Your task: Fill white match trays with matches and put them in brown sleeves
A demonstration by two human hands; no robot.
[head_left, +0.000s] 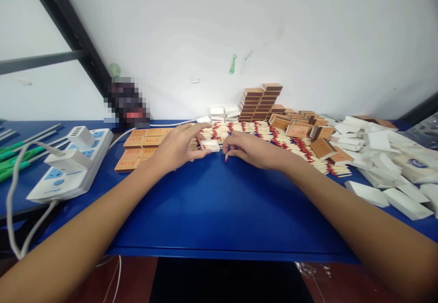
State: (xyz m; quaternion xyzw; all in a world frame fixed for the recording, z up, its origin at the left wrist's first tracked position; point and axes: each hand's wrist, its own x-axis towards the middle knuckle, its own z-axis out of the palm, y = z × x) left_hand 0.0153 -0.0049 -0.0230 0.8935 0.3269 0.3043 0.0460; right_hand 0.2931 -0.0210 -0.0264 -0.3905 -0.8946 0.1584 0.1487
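Observation:
Between the thumb and fingers of my left hand (179, 145) is a small white matchbox tray (210, 145), its open side facing up. My right hand (248, 148), just right of it, pinches matches (226, 157) with red heads pointing down; how many is hard to tell. Behind both hands spreads a wide bed of loose red-tipped matches (297, 145). Left of my left hand, orange-brown matchboxes (135, 143) lie in neat rows on the blue table (219, 216).
Stacked matchbox sleeves (260, 104) stand against the wall, with more tumbled sleeves (297, 128) beside them. White trays (379, 152) are heaped at right. A white power strip (75, 166) with cables and green-handled tools (20, 159) are at left.

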